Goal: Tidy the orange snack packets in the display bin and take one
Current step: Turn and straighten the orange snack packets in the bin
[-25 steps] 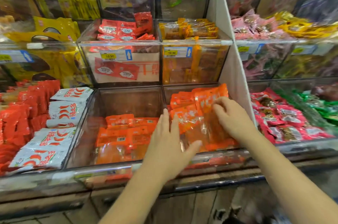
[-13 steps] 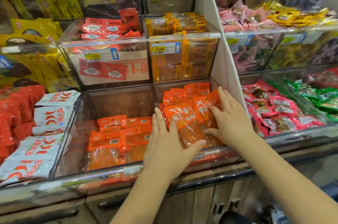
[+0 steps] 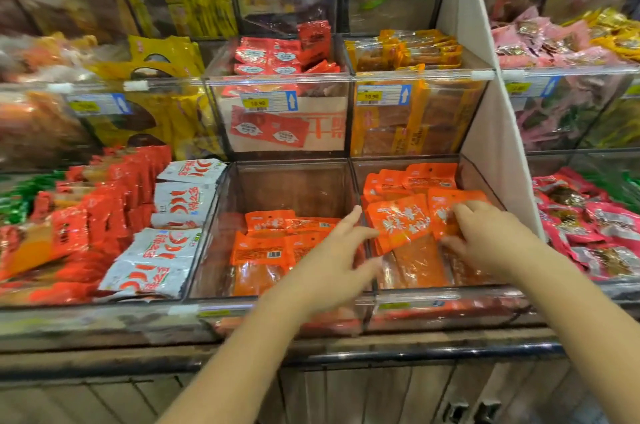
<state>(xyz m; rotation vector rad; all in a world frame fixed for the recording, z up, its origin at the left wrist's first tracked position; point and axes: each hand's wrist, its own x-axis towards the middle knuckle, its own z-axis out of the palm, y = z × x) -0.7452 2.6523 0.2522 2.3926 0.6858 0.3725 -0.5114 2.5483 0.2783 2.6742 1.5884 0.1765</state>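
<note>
Left hand (image 3: 329, 261) now over bin divider (image 3: 355, 181)

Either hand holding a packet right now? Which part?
Right hand appears to pinch an orange packet by its lower right corner, fingers over, thumb under. Left hand is open, holding nothing.

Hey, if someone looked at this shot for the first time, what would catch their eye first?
The bright orange snack packets in the front clear bin, beside the white divider panel, draw the eye first, with the right hand lying on them. The left hand is spread open at the wall between that bin and the next. Further left, white packets with red chillies stand out among red ones.
</note>
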